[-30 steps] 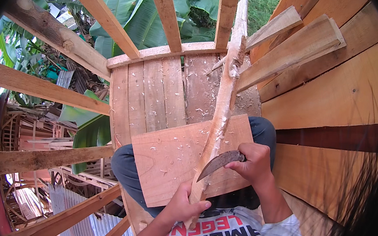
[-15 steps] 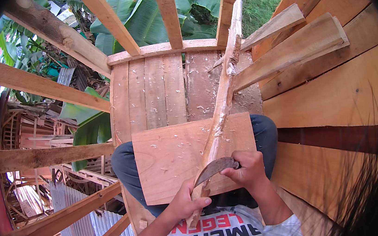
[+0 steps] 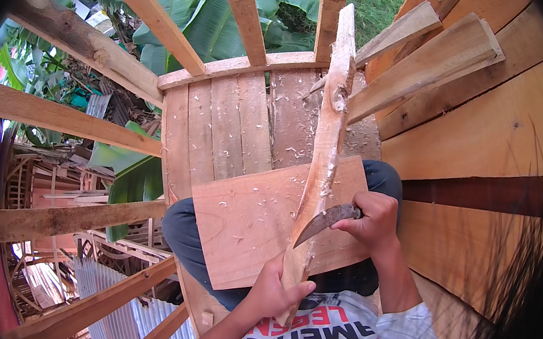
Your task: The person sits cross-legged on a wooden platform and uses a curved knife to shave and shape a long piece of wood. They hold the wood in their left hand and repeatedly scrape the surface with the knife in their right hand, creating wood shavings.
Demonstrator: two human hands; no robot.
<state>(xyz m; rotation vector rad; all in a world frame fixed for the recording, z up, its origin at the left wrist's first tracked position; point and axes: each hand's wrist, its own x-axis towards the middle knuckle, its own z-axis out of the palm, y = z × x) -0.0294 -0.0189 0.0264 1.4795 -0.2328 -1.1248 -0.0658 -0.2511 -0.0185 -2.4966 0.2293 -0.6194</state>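
A long, roughly trimmed wooden stick (image 3: 324,155) stretches from my lap out toward the far railing. Its near end is wrapped by my left hand (image 3: 276,290). My right hand (image 3: 374,223) is closed on the handle of a curved knife (image 3: 327,224), whose dark blade lies across the stick a little beyond my left hand. Most of the knife's handle is hidden in my fingers. Under the stick, a flat wooden board (image 3: 237,232) rests across my legs with pale shavings scattered over it.
Plank flooring (image 3: 223,124) strewn with shavings lies ahead, bordered by slatted railings (image 3: 63,120). On the right lean several loose timber pieces (image 3: 430,67) near a plank wall (image 3: 488,147). Banana leaves (image 3: 218,23) and corrugated metal sheets (image 3: 106,301) show outside.
My right hand and the knife have moved farther from my body along the stick. The stick has shifted slightly to the right at its far end; my left hand still grips it.
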